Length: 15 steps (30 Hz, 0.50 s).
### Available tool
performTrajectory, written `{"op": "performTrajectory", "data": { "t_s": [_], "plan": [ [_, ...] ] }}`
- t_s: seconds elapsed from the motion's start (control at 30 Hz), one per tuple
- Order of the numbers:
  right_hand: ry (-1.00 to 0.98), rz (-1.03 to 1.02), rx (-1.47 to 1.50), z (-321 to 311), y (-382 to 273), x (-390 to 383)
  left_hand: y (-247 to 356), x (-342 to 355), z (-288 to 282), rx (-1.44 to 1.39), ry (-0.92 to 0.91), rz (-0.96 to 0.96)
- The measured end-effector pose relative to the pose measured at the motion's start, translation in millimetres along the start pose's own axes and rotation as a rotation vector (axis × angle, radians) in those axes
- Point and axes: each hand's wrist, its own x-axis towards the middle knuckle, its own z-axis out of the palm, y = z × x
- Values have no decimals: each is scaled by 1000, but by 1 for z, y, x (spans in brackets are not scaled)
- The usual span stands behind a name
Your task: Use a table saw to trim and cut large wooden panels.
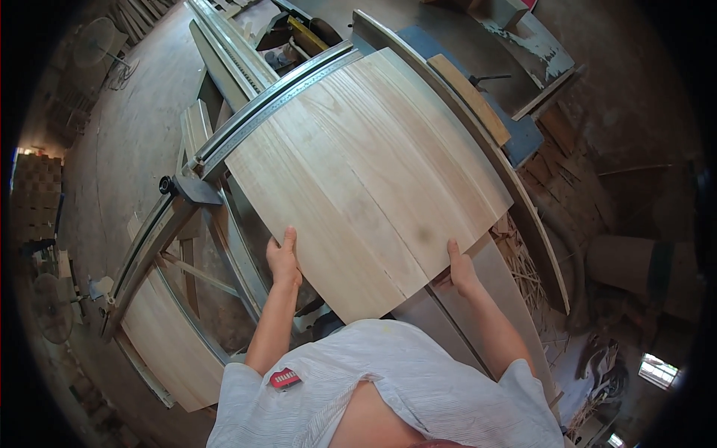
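Note:
A wide, pale wooden panel (pixel 358 172) made of joined boards lies in front of me, its near end reaching close to my shirt. My left hand (pixel 284 257) grips the panel's left edge, thumb on top and fingers under it. At the near right edge, my right hand (pixel 459 270) holds the panel in the same way, its fingers mostly hidden below. A dark smudge marks the wood near my right thumb. The panel's far end lies by a metal fence rail (pixel 280 101) with a scale strip along it.
A long guide rail (pixel 538 239) runs along the right, with wood scraps (pixel 523 261) beside it. A metal frame (pixel 231 246) with a black knob (pixel 166 184) stands left. Another pale panel (pixel 168 343) rests lower left. A fan (pixel 97 41) stands far left.

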Motion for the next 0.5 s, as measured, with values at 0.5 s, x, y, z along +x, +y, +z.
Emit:
{"op": "performTrajectory", "data": {
  "t_s": [0.5],
  "plan": [
    [-59, -26, 44, 23, -76, 7, 115, 52, 208, 1727, -398, 871]
  ]
}}
